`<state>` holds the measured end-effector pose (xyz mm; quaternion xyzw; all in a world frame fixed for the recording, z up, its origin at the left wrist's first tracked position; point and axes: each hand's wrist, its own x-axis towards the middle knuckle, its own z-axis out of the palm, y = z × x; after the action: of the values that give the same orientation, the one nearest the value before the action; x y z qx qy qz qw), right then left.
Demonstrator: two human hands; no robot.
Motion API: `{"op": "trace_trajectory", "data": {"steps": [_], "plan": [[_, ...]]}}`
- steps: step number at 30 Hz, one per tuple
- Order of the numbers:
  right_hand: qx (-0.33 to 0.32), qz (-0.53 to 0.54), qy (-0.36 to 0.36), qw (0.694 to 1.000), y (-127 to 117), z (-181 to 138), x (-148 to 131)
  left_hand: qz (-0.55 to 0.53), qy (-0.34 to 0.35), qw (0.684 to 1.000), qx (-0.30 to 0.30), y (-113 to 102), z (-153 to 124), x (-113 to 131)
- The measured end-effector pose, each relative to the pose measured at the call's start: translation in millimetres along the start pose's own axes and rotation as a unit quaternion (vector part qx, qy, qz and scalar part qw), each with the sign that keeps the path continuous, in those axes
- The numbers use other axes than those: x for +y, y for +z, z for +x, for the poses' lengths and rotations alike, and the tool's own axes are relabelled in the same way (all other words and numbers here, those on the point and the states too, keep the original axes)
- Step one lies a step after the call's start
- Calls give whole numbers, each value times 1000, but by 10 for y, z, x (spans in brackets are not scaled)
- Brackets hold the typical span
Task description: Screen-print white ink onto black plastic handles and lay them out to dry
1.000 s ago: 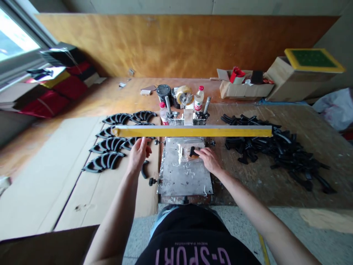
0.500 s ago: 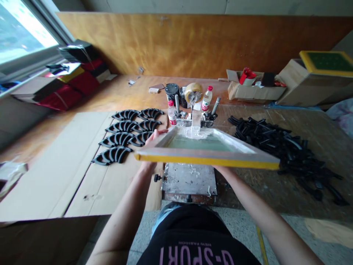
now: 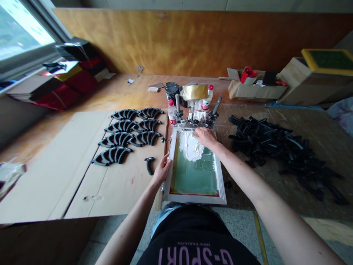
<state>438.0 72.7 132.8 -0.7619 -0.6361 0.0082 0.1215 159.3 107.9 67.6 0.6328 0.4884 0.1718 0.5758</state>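
Observation:
A screen-printing frame [image 3: 195,199] lies flat before me, its greenish mesh smeared with white paste [image 3: 190,147] toward the far end. My left hand [image 3: 163,168] grips the frame's left side, fingers along the edge. At the far end of the mesh, my right hand [image 3: 204,137] is closed; what its fingers hold is hidden. Just beyond stands a metal clamp [image 3: 195,119] with upright rods, and a roll of tape [image 3: 195,92] above it. One curved black plastic piece [image 3: 149,165] rests on the cardboard left of my left hand.
Rows of curved black pieces [image 3: 118,140] lie on the cardboard [image 3: 68,158] at left. A heap of similar pieces [image 3: 270,140] covers the right side. Red-capped bottles [image 3: 171,112] and black jars [image 3: 172,90] stand behind the clamp. An open carton [image 3: 250,91] sits at back right.
The frame has swung down from a raised tilt to flat. My right hand has gone from beneath its near edge to the far end; my left stays at its side. The single black piece now shows.

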Motion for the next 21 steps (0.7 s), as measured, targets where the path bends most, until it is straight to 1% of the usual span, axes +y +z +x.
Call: {"op": "trace_trajectory", "data": {"steps": [2,4,7,9,10,12,14,15,16,18,19,21], "plan": [[-21,-14,-34,999,57,-151,-49,9,0,1000,-12,-9,10,-7],[-29,-14,-110,993,78,-371,-70,6,-3,1000,-17,-12,17,-23],[-48,11,-237,970,11,-631,-50,-3,-5,1000,-17,-3,26,-55],[-65,37,-278,958,-69,-670,-17,-6,-1,1000,-19,2,28,-69],[-71,49,-279,957,-101,-653,-5,-7,1,1000,-20,3,28,-71],[-61,65,-244,966,-117,-594,-3,-10,6,1000,-19,-2,25,-68],[-21,59,-200,978,-54,-575,-34,-16,8,1000,-17,-10,18,-60],[0,51,-191,980,-2,-598,-57,-21,7,1000,-16,-14,14,-55],[15,43,-192,980,52,-640,-80,-26,5,999,-17,-17,9,-50],[26,37,-210,977,129,-743,-111,-38,-1,999,-19,-19,-3,-35],[25,40,-218,975,140,-778,-118,-42,-3,999,-19,-20,-11,-19],[24,50,-207,977,99,-754,-118,-49,-8,999,-16,-32,-37,42]]}}
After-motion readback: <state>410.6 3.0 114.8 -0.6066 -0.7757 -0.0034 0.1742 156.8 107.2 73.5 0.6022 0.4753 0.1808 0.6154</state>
